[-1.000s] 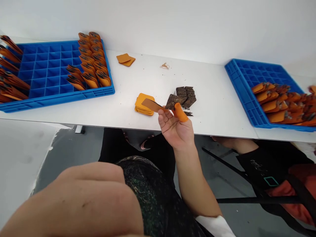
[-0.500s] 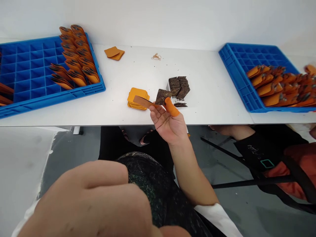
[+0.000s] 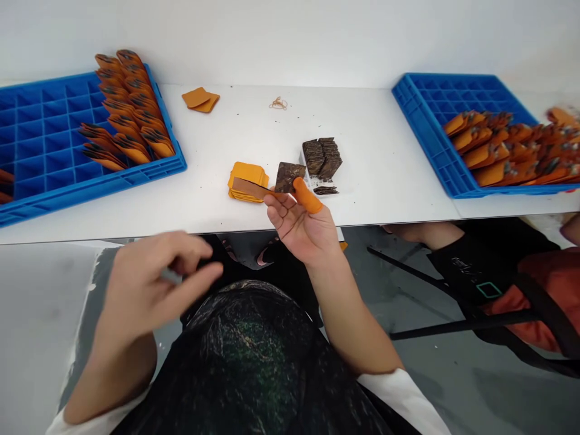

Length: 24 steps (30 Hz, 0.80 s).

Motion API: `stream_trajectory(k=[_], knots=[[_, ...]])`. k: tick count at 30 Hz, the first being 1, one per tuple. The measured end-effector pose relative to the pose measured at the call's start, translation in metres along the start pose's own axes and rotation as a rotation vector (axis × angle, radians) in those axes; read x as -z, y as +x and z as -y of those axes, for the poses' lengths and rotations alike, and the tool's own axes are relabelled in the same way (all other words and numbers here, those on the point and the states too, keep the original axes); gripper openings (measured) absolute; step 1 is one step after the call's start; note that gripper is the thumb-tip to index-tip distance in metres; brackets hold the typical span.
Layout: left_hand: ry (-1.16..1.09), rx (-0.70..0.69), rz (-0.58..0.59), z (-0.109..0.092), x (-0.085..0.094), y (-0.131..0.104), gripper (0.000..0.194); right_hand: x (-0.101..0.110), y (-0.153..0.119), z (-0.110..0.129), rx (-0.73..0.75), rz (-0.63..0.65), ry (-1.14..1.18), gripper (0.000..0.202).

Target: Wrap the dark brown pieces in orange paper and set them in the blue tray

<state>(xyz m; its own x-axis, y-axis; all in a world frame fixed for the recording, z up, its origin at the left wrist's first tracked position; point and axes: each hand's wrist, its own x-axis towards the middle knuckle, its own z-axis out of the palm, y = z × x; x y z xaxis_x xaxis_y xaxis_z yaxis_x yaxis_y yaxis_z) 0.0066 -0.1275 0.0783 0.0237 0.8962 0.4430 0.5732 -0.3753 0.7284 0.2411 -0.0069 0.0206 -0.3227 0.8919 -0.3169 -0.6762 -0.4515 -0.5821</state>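
Observation:
My right hand, with an orange cover on its thumb, pinches a thin dark brown square piece together with an orange-brown card that sticks out to the left. The hand is above the table's front edge. Just behind the card lies a stack of yellow-orange cards. To the right, rows of the same dark brown squares stand on edge, with a few lying flat in front. My left hand, blurred by motion, hangs short of the table with thumb and forefinger apart and nothing visible between them.
A blue divided crate with folded orange packets is at the left. Another blue crate with packets stands right. Loose orange cards and rubber bands lie behind. A seated person is at the right.
My left hand has moved from close to the camera, forward towards the table, and its fingers have parted. My right hand keeps its hold; the view has shifted slightly.

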Motion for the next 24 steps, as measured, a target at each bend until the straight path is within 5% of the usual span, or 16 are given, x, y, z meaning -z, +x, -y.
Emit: stream_trajectory(k=[4, 9, 11, 15, 20, 24], knots=[[0.107, 0.090, 0.215, 0.042, -0.019, 0.013, 0.009, -0.006, -0.003, -0.002, -0.024, 0.020, -0.001, 0.023], [-0.070, 0.138, -0.033, 0.056, -0.032, 0.016, 0.031, -0.007, -0.011, -0.008, -0.071, 0.135, -0.048, 0.025], [-0.128, 0.074, 0.025, 0.055, -0.035, 0.024, 0.043, -0.006, -0.014, -0.010, -0.108, 0.170, -0.066, 0.026], [-0.156, 0.005, 0.118, 0.059, -0.039, 0.034, 0.018, -0.003, -0.014, -0.011, -0.227, 0.164, -0.074, 0.026], [-0.188, 0.026, 0.168, 0.068, -0.044, 0.030, 0.014, 0.000, -0.010, -0.014, -0.302, 0.182, -0.043, 0.026], [-0.215, -0.010, 0.084, 0.074, -0.047, 0.028, 0.015, 0.002, -0.006, -0.020, -0.253, 0.187, -0.100, 0.032]])
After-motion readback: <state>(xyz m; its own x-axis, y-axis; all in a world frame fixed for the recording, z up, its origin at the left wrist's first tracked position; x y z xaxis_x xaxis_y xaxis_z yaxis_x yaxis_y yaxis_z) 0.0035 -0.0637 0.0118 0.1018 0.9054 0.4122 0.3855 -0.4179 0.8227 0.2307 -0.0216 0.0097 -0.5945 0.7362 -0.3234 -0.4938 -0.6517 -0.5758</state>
